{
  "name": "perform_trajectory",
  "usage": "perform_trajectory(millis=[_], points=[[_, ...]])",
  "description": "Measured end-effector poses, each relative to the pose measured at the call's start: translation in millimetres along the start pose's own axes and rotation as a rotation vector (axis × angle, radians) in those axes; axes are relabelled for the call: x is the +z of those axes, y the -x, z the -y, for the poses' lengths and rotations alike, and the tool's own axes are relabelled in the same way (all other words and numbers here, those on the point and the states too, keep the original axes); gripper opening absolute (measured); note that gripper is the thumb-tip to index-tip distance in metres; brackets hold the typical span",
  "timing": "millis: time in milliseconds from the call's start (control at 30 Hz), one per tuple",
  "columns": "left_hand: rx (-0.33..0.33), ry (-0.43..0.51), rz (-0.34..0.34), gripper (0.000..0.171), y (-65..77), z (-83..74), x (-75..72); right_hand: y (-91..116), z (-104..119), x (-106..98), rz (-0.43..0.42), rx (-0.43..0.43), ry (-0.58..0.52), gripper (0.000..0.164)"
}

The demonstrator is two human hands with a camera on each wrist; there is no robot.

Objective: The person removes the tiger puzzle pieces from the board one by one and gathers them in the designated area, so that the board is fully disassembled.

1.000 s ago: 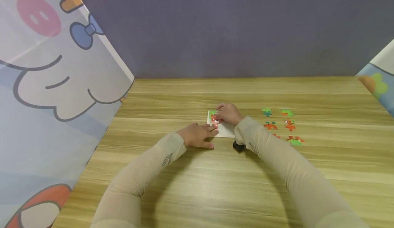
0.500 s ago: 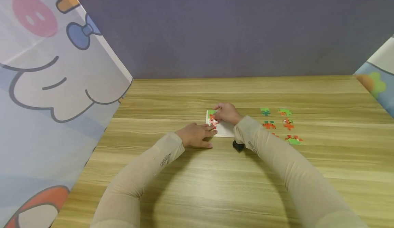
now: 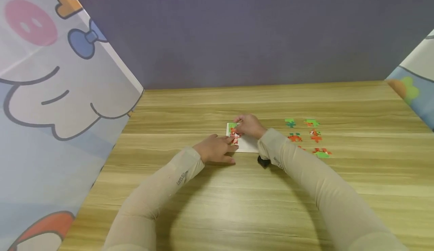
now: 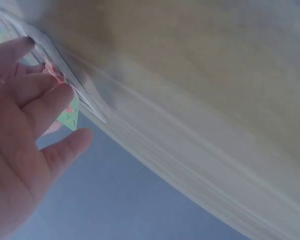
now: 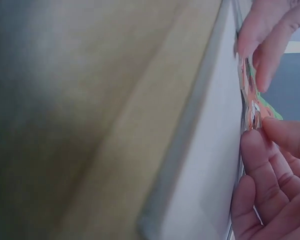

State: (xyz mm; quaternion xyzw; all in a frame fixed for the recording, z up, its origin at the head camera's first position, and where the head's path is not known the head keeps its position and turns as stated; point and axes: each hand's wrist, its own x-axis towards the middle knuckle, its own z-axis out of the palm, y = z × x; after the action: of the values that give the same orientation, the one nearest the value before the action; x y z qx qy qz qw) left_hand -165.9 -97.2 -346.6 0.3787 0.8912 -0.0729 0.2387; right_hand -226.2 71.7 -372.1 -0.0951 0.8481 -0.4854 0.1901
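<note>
A white puzzle board lies on the table, with joined orange, red and green jigsaw pieces along its left side. My right hand pinches a jigsaw piece between thumb and fingers at these pieces' right edge; its fingers cover part of it. From the left, my left hand rests its straight fingers on the lower pieces and the board's edge, thumb spread on the wood. In the left wrist view, a green puzzle corner shows past the left hand's fingers.
Several loose jigsaw pieces lie in two columns to the right, among them a green one and an orange-green one. The right sleeve partly hides one. A black object sits under the right wrist. A grey panel borders the table's back.
The head view has shifted slightly. Both hands stay at the board, and the orange and red piece between them now looks straighter against the others.
</note>
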Motion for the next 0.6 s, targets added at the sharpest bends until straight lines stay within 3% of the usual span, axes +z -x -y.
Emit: perform_trajectory(millis=[600], points=[[-0.027,0.059,0.040,0.065,-1.0,1.8,-0.6,1.4,3.0,0.4,-0.042,0.034,-0.034,0.028]])
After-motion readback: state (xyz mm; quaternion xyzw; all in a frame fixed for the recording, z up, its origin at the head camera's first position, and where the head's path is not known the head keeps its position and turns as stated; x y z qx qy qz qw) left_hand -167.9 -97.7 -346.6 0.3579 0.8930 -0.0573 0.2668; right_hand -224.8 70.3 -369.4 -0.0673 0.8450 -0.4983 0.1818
